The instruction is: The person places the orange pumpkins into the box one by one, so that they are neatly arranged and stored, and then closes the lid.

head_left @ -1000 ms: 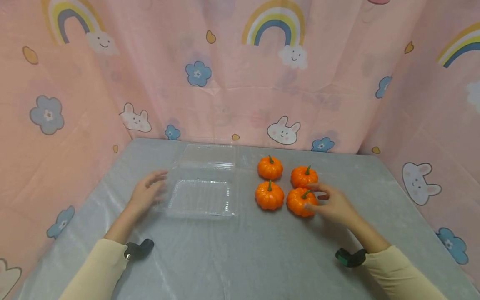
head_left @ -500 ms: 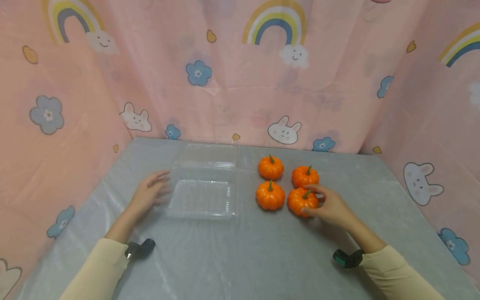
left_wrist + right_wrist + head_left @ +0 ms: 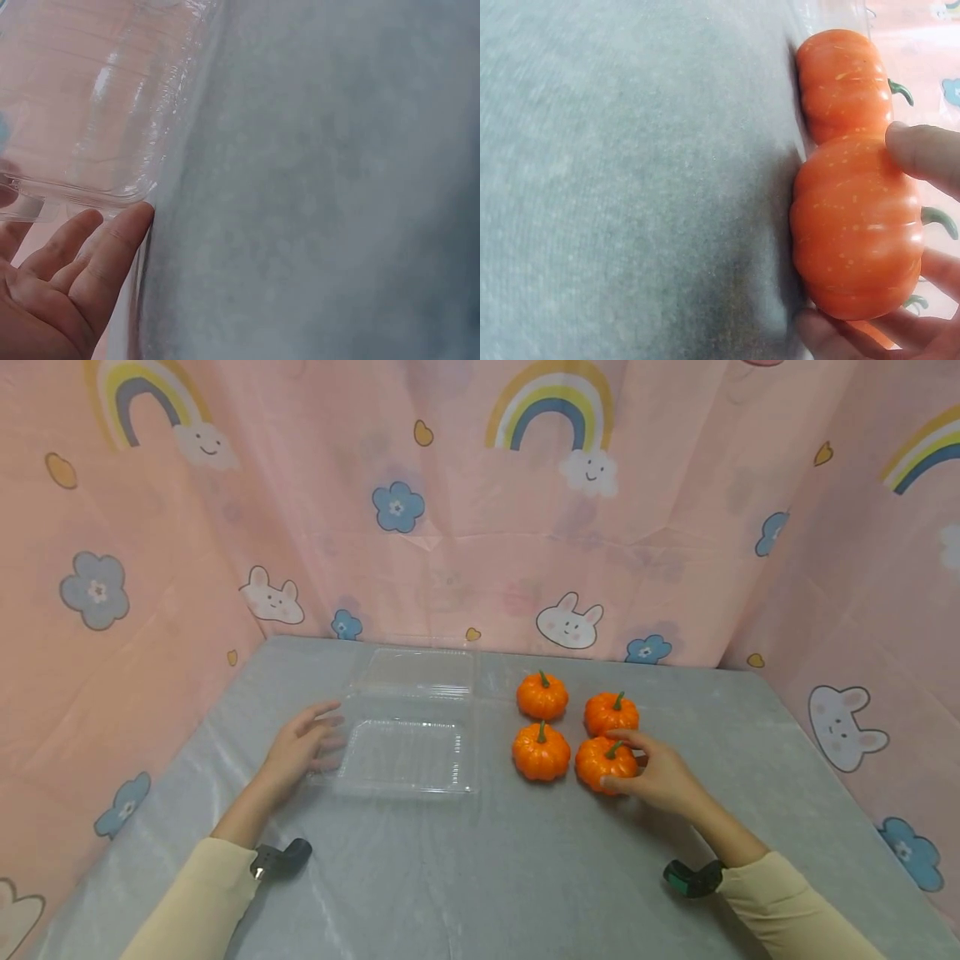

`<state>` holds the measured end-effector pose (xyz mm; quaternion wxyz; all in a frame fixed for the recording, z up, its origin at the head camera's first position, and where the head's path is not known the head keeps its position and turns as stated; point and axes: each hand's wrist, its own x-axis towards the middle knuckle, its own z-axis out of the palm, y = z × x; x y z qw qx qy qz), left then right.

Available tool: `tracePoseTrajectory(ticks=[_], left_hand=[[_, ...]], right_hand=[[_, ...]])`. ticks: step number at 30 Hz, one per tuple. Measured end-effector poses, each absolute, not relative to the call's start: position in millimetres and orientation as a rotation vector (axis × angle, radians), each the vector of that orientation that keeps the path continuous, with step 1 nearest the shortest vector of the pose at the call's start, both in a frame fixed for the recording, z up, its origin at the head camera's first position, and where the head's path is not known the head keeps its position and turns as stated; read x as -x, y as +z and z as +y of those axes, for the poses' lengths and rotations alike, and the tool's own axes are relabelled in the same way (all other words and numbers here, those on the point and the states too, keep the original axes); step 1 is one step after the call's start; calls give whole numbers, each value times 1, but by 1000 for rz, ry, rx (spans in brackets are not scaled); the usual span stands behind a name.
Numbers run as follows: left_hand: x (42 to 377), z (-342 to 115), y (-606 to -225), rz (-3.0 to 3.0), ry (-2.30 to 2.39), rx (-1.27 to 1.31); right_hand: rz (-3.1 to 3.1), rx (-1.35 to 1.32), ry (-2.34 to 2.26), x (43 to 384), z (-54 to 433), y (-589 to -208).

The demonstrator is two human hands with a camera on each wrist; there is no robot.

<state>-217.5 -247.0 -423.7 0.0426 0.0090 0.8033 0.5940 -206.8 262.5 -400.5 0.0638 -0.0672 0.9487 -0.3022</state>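
On the right of the head view, my right hand point(image 3: 663, 777) grips the front right orange toy pumpkin point(image 3: 600, 766), thumb at its near side and fingers round the far and right sides. The right wrist view shows this pumpkin point(image 3: 855, 225) between thumb and fingers, its green stem uncovered. It stands on the table. A clear plastic clamshell box point(image 3: 405, 756) lies unfolded to the left, its lid point(image 3: 416, 672) laid back. Beside its left edge, my left hand point(image 3: 300, 750) has loosely bent fingers; in the left wrist view the fingertips point(image 3: 139, 217) are at the box's rim.
Three more orange pumpkins stand close by: front left point(image 3: 541, 753), back left point(image 3: 542, 697) and back right point(image 3: 611, 713). A grey cloth covers the table point(image 3: 480, 877). Pink patterned curtains point(image 3: 450, 568) enclose its back and sides.
The right hand has come in a little to the left, and its thumb and fingers have closed round the front right pumpkin. My left hand has shifted slightly right toward the box.
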Motion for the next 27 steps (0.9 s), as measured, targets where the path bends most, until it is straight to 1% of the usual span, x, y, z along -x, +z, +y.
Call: tracePoseTrajectory(ticks=[9, 27], left_hand=[[217, -247, -422, 2443, 1823, -15], [219, -247, -422, 2436, 1832, -10]], right_hand=[[2880, 263, -965, 206, 263, -400], [2790, 161, -938, 209, 263, -382]])
